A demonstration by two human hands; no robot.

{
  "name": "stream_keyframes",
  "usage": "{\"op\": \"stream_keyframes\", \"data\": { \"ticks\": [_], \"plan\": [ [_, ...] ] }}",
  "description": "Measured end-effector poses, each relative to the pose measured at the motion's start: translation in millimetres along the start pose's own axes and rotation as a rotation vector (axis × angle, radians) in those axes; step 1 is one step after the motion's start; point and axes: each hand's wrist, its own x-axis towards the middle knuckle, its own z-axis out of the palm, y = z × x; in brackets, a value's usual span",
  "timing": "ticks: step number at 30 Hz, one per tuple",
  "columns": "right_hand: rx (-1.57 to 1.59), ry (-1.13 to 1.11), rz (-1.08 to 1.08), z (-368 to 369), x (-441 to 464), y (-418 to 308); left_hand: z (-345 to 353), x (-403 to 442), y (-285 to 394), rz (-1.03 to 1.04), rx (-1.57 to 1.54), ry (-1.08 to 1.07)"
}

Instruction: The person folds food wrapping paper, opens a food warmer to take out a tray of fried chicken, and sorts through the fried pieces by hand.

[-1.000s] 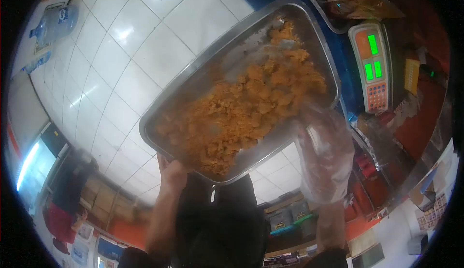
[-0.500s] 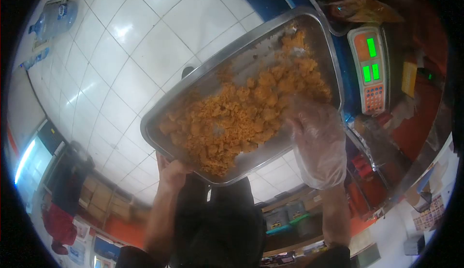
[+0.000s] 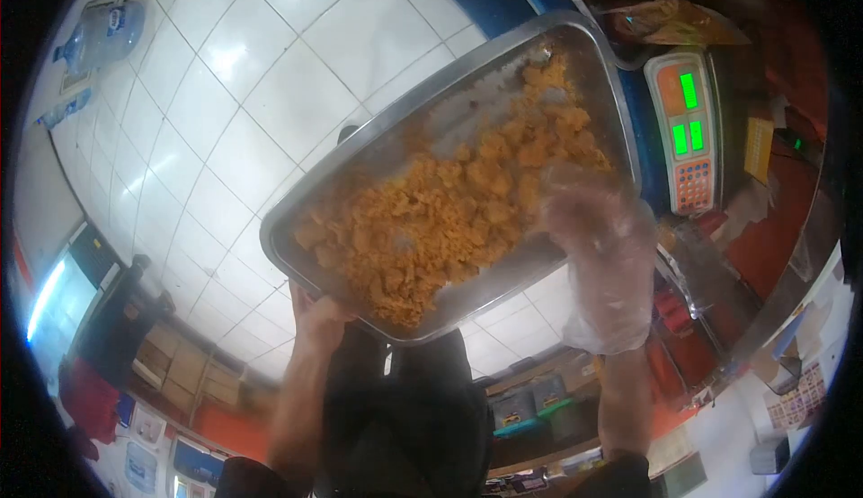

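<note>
White floor tiles [image 3: 225, 93] gleam beneath a metal tray [image 3: 598, 93] of crumbly fried food [image 3: 449, 201] at centre, pinched at 7 o'clock by the left hand [image 3: 318, 318]; the plastic-covered right hand [image 3: 602, 246] reaches in at 4 o'clock, finger pose unclear. A digital scale [image 3: 685, 129] glows at 2 o'clock.

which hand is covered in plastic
The right hand, nearer the digital scale: clear plastic covers it, while the left hand, gripping the metal tray, is bare.

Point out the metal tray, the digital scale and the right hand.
Metal tray [image 3: 460, 122], head view: bare patch of its floor.
Digital scale [image 3: 680, 138], head view: a green display.
Right hand [image 3: 596, 221], head view: its plastic covering.
</note>
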Motion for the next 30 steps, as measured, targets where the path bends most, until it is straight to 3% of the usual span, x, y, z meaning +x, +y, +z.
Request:
{"op": "stream_keyframes", "data": {
  "ticks": [1, 4, 6, 7, 9, 12, 14, 15, 16, 18, 19, 23, 26, 28, 29, 30],
  "plan": [
    [0.158, 0.0, 0.061, -2.2, 1.4, 0.7, 0.3, -0.3, 0.2, 0.005, 0.001, -0.003],
    [0.064, 0.049, -0.049, -7.7, 4.1, 0.1, 2.6, -1.7, 2.6, 0.003, 0.02, -0.004],
    [0.15, 0.069, 0.064, -8.1, 0.3, -17.3, 1.0, -2.2, 4.2, -0.048, 0.089, 0.026],
    [0.502, 0.066, 0.274, -8.8, -2.8, -36.0, 0.3, -2.0, 4.5, -0.098, 0.159, 0.057],
    [0.853, 0.062, 0.485, -8.5, -7.0, -46.9, -1.0, 0.1, 4.2, -0.08, 0.148, 0.032],
    [0.85, 0.027, 0.435, -3.8, -9.1, -36.2, 0.7, 0.4, 7.9, -0.073, 0.162, 0.019],
    [0.008, -0.018, 0.246, 4.4, -4.5, -15.0, 4.8, 0.6, 9.6, -0.085, 0.187, 0.031],
    [-0.053, -0.078, -0.127, 8.2, -2.4, 13.7, 9.4, 2.1, 9.3, -0.05, 0.127, 0.043],
    [-0.054, -0.076, -0.126, 11.5, -3.0, 10.2, 12.1, 3.0, 8.5, -0.015, 0.067, 0.054],
    [-0.705, -0.191, -0.165, 22.7, -6.6, -0.9, -0.4, 4.5, 3.9, -0.012, 0.042, 0.03],
    [-0.847, -0.204, -0.437, 20.7, -7.4, 3.9, -5.6, 4.9, 1.6, -0.006, 0.017, 0.005],
    [-0.703, -0.132, -0.212, 29.7, -9.6, 4.1, -12.8, 4.5, 2.2, -0.004, 0.016, -0.005],
    [-0.839, -0.208, -0.492, 27.8, -13.2, 11.8, -19.5, 3.0, 3.8, -0.084, 0.064, -0.04],
    [-0.537, -0.308, -0.183, 27.1, -13.2, 17.2, -17.9, 3.0, 5.0, -0.102, 0.093, -0.033],
    [-0.536, -0.307, -0.185, 26.3, -14.0, 23.1, -16.6, 3.2, 5.4, -0.107, 0.103, -0.03],
    [-0.307, -0.251, -0.223, 23.9, -15.5, 30.2, -11.4, 3.9, 4.4, -0.058, 0.078, -0.031]
  ]
}}
